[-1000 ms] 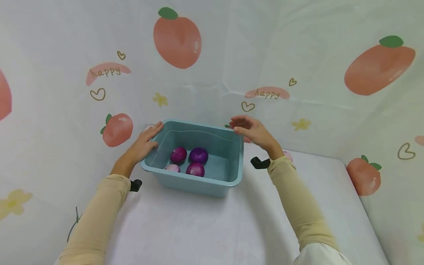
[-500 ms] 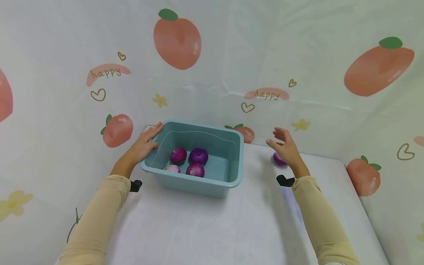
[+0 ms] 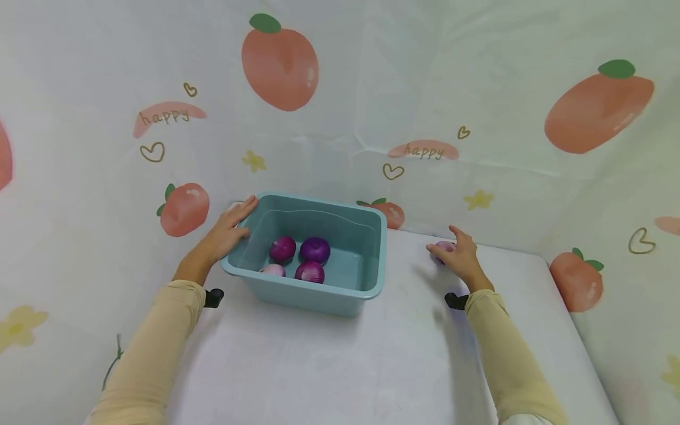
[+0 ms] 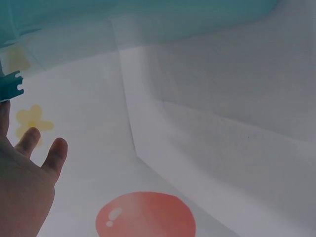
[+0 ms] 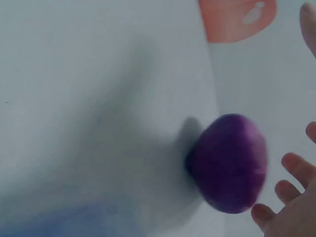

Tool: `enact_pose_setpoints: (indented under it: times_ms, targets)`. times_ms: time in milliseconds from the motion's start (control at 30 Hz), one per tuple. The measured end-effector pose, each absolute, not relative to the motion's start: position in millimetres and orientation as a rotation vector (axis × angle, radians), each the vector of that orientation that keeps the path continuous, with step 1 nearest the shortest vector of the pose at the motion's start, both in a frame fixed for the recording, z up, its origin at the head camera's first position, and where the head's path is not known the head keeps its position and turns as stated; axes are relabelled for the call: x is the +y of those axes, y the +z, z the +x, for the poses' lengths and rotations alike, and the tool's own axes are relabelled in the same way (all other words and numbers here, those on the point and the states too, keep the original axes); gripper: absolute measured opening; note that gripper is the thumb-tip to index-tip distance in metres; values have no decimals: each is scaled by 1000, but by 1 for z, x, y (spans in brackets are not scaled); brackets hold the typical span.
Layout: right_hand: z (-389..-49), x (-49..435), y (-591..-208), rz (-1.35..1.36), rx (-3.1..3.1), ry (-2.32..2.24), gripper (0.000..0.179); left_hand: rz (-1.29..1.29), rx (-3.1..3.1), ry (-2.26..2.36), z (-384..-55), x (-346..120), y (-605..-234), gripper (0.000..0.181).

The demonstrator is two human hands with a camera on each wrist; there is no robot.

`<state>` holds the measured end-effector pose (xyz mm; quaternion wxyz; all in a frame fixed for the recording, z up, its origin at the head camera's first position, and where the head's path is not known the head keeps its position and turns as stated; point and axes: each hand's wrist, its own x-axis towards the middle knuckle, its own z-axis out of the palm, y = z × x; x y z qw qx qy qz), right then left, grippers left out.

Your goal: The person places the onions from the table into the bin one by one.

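In the head view a blue-green plastic bin (image 3: 303,301) stands on the white-covered table. It holds several purple onions (image 3: 315,251), one of them paler and partly hidden by the near wall. My left hand (image 3: 220,239) rests on the bin's left rim, fingers extended. In the left wrist view its fingers (image 4: 55,157) are spread near the bin's edge. Off to the right, my right hand (image 3: 462,258) is spread around another purple onion (image 5: 229,165) on the table. The right wrist view shows the thumb and fingers apart, with fingertips close beside that onion; contact is unclear.
A white cloth (image 3: 340,118) printed with peaches, hearts and flowers hangs behind the table and at both sides. The onion on the right lies close to the table's back edge.
My right hand has moved from above the bin's right rim rightward and down to the onion on the table. My left hand and the bin have stayed in place.
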<state>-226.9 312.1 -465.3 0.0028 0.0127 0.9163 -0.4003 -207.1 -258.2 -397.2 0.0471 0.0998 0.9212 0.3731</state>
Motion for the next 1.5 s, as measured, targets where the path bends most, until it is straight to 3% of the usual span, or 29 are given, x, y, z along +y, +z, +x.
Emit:
enact_pose_setpoints:
  times_ms: [167,533,700,933,1233,1500]
  targets:
    - [-229,310,-481,87,2853,-1112,101,303,2812,1153,-209,-260,-400,81]
    - [-225,309,-498,133,2811,-1135,66,287,2802,1165,-210,-257,-398,81]
    - [-224,308,-497,166,2783,-1198,58,305,2808,1159,-209,-257,-396,81]
    - [-223,307,-497,147,2788,-1174,60,312,2805,1170,-208,-257,-394,81]
    - [-225,288,-497,140,2709,-1385,78,309,2809,1150,-210,-259,-395,81]
    - [-225,266,-470,-6,2654,-1495,81,303,2811,1164,-209,-260,-397,81]
